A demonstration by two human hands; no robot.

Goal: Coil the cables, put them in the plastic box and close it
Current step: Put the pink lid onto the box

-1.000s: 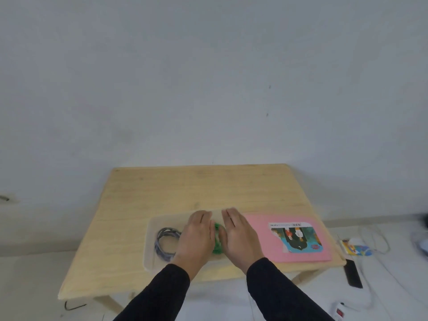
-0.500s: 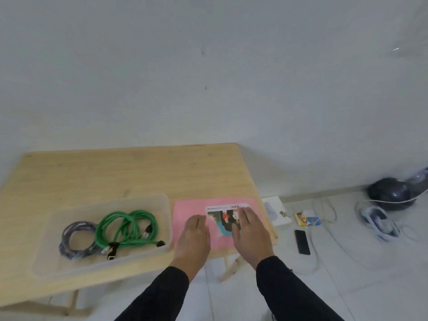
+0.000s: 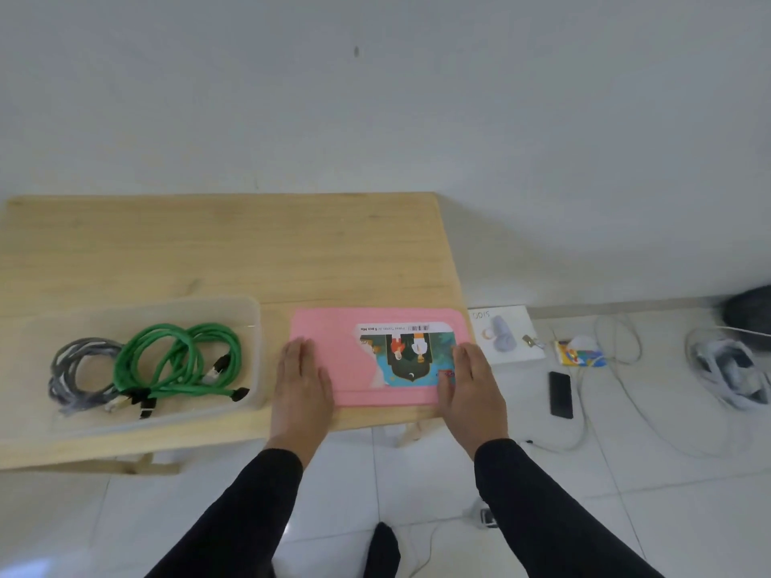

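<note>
A clear plastic box sits on the left of the wooden table, uncovered. Inside it lie a coiled green cable and, to its left, a coiled grey cable. The pink lid, with a picture label, lies flat on the table to the right of the box. My left hand rests flat at the lid's left edge, fingers together. My right hand rests at the lid's right edge, over the label's corner. Whether either hand grips the lid is unclear.
The table's right edge runs just past the lid. On the tiled floor to the right lie a white booklet, a colourful packet, a black phone, loose white cables and a dark bag.
Both hands have left the box, moved right to the pink lid and spread to its two side edges. The view has swung right and down.
</note>
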